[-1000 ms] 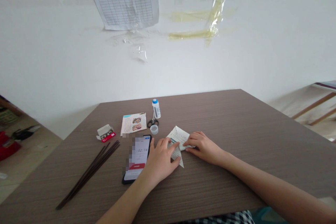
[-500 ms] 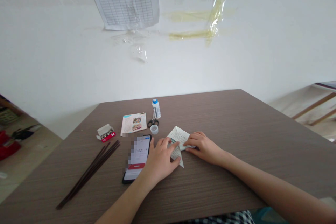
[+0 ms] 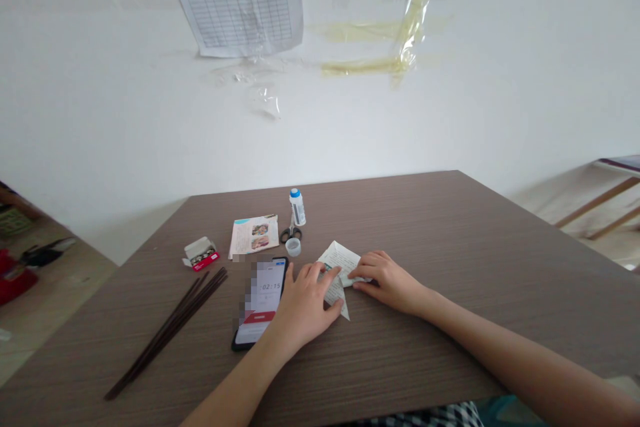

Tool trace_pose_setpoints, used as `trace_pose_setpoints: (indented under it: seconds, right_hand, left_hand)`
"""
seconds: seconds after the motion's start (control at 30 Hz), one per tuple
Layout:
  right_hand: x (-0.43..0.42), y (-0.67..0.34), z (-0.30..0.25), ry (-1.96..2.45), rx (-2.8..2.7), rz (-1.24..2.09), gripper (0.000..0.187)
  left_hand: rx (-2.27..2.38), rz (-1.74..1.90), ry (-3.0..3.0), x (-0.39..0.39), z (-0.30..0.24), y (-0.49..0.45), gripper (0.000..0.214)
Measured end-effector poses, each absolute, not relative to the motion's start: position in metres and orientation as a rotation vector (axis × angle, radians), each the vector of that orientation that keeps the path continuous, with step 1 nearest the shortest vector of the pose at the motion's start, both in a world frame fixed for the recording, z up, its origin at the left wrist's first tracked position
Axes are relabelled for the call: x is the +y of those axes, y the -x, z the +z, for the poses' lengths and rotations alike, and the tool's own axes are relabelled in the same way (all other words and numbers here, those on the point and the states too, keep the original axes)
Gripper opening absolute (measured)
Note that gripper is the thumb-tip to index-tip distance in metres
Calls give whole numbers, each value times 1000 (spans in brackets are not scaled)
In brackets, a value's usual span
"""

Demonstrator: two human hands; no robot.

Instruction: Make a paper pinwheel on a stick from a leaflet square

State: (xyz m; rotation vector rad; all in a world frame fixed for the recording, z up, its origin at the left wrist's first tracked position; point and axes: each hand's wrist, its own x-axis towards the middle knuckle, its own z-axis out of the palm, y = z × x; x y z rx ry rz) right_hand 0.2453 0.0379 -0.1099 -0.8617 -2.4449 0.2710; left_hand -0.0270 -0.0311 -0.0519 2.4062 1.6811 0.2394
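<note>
A folded piece of printed paper (image 3: 340, 257) lies on the brown wooden table (image 3: 450, 247) in front of me. My left hand (image 3: 305, 307) rests flat on its near left part, fingers stretched out and pressing down. My right hand (image 3: 387, 279) presses the paper's right side, fingers bent with the tips on a fold. Both hands touch the paper; neither lifts it.
Left of my left hand lies a phone (image 3: 263, 300) with a lit timer screen. Dark sticks (image 3: 170, 327) lie further left, beside a small red and white box (image 3: 201, 254). Behind are a printed booklet (image 3: 255, 235), scissors (image 3: 291, 233), a glue bottle (image 3: 297, 207) and its cap (image 3: 293, 247).
</note>
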Motion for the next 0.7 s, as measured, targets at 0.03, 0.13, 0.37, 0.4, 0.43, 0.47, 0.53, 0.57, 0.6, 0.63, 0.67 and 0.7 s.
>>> trace_pose_setpoints:
  seconds: [0.03,0.13,0.37,0.4,0.43,0.47,0.53,0.57,0.6,0.63,0.67,0.7]
  right_hand:
    - [37,-245,-110,871,-2438,271,23]
    - [37,-245,-111,886,-2429,258,24]
    - [39,-245,-115,882,-2419,252,21]
    - [39,-245,-115,889,-2420,257,22]
    - [39,-245,-115,893,-2422,261,22]
    - [39,-245,-115,895,-2424,263,22]
    - [39,-245,-116,893,-2423,258,22]
    - [40,-245,-116,892,-2421,252,21]
    - [40,-245,-117,889,-2420,246,20]
    - [41,-245,-117,889,-2419,242,20]
    - [41,-245,-117,888,-2418,241,19]
    - [40,-245,-116,890,-2419,244,19]
  left_hand:
    - [1683,226,-2403,-31,-51,27,61]
    - [1687,184,-2396,-33,-46,25,56]
    - [1680,221,-2385,-33,-43,25,52]
    - [1680,233,-2386,-33,-44,25,51]
    - [1681,241,-2390,-33,-44,25,51]
    - [1683,244,-2393,-33,-45,25,51]
    - [1685,244,-2397,-33,-45,26,50]
    - [1683,244,-2397,-33,-45,26,50]
    - [1679,242,-2396,-32,-45,26,50]
    - [1677,239,-2393,-32,-45,26,50]
    - [1676,231,-2390,-32,-45,26,50]
    - [1677,220,-2388,-32,-44,26,50]
